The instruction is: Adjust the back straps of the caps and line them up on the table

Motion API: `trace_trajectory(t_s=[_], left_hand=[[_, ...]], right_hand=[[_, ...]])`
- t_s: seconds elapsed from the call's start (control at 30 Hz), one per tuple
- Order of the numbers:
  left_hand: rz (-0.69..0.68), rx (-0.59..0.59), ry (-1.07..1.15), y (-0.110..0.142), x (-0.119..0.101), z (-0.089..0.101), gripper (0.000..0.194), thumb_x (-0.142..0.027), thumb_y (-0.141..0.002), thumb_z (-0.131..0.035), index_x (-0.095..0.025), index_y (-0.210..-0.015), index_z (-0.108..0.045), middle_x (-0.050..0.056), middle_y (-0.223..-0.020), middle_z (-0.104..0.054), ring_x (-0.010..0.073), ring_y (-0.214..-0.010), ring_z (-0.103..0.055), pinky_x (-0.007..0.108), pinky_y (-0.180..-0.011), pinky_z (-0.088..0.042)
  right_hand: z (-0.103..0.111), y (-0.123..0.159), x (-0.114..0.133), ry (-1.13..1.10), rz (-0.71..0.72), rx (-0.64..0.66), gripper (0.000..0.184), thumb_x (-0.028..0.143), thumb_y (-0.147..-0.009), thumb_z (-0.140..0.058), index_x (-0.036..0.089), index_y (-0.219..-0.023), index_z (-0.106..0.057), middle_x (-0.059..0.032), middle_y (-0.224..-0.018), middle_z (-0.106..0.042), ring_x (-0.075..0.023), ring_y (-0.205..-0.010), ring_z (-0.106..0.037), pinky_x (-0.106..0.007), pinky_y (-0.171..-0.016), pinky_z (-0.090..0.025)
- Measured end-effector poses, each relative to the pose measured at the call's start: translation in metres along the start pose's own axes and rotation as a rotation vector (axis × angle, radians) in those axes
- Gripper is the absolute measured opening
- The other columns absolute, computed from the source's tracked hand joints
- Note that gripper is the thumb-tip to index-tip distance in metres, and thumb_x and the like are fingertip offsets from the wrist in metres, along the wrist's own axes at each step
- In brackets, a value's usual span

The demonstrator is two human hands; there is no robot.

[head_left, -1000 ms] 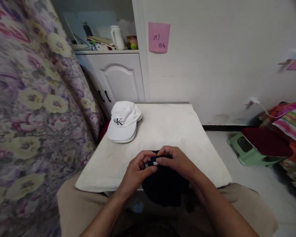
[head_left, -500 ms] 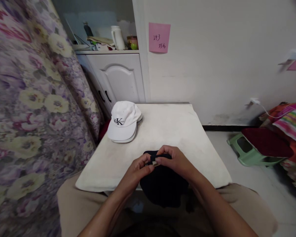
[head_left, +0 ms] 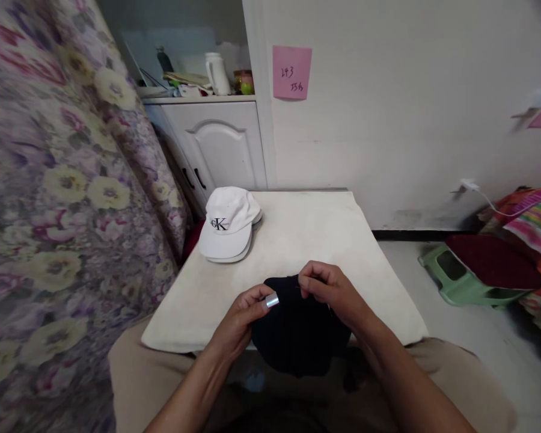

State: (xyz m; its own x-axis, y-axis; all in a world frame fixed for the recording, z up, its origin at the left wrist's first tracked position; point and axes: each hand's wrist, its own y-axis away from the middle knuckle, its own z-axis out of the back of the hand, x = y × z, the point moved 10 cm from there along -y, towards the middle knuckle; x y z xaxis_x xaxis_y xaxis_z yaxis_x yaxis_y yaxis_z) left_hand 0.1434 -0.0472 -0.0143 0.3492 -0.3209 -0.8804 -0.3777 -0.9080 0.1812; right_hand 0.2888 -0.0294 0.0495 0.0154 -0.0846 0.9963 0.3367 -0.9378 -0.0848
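Observation:
A dark cap (head_left: 300, 340) lies at the near edge of the table, in front of my body, with part of it hanging over the edge. My left hand (head_left: 246, 310) is closed, pinching a shiny metal buckle (head_left: 272, 300) between thumb and fingers at the cap's left side. On the other side, my right hand (head_left: 327, 287) is closed in a pinch at the cap's back band; a bit of dark strap shows at its fingers, mostly hidden. Farther back on the left of the table sits a stack of white caps (head_left: 228, 219), the top one with black lettering.
The caps share a white-covered table (head_left: 318, 234). A floral curtain (head_left: 67, 228) hangs along the left. Behind stands a white cabinet (head_left: 220, 141) with a white jug (head_left: 217, 73) on top. A green stool (head_left: 460, 279) with a dark red cover is on the floor at right.
My hands were together at the strap and buckle; they have drawn apart, the right one moving right and the left staying with the buckle. The buckle now shows clearly. The white caps stayed put.

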Motion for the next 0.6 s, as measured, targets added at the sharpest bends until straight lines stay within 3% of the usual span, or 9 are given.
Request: trace_trajectory(t_s=[0.2,0.6], left_hand=[[-0.043,-0.038,-0.041,0.000,-0.004,0.002,0.027,-0.031,-0.067,-0.085,-0.014,-0.084,-0.072,0.001,-0.071,-0.063,0.0105,-0.061,-0.052,0.019,-0.055,-0.036],[-0.052,-0.060,-0.108,-0.001,-0.005,0.003,0.032,-0.036,-0.064,-0.086,-0.014,-0.082,-0.071,0.000,-0.070,-0.062,0.0107,-0.059,-0.050,0.019,-0.053,-0.034]], right_hand=[[-0.014,0.000,-0.006,0.024,-0.040,0.026,0.024,0.035,-0.084,-0.064,0.018,-0.068,-0.057,0.0041,-0.057,-0.050,-0.0111,-0.055,-0.043,-0.025,-0.055,-0.033],[-0.016,0.000,-0.008,0.029,-0.048,0.037,0.021,0.033,-0.083,-0.066,0.018,-0.069,-0.060,0.0042,-0.056,-0.051,-0.0107,-0.053,-0.045,-0.024,-0.054,-0.034]])
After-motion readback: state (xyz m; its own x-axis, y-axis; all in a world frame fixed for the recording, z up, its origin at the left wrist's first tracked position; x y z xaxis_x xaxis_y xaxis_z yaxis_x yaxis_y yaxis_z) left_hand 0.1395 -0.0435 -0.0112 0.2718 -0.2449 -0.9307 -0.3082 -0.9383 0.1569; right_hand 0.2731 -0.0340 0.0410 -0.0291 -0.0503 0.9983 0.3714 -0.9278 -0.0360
